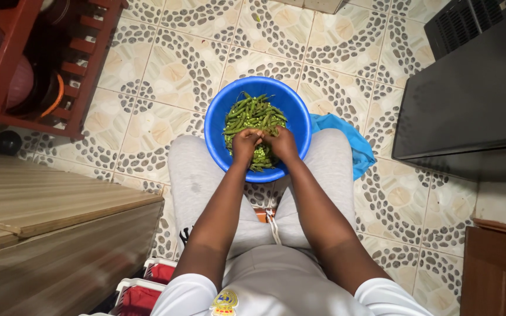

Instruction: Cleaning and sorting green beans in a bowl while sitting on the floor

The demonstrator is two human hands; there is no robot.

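Two hands meet over the near half of a blue plastic basin (229, 108), which sits on the tiled floor (165, 76) between the person's knees. The left hand (246, 144) and right hand (282, 143) are both clenched, knuckles up, fingertips pressed together on a green pod (263, 137); how much of it lies inside the grip cannot be told.

Step in hand, as judged: one pod is being split or snapped above the basin. Whole pods (253, 111) are heaped toward the far wall; small pale green pieces (260, 155) collect below the wrists. Much of the heap appears unworked.

Next move, as judged: a short reach forward into the heap, hands held low inside the rim so that pieces drop into the basin.

Clearances: both thighs touch or nearly touch the basin's near rim. A blue cloth (352, 140) lies just beside the right knee. A wooden bench (60, 234) closes the left side, a dark cabinet (469, 93) the right. Open floor lies beyond the far rim.
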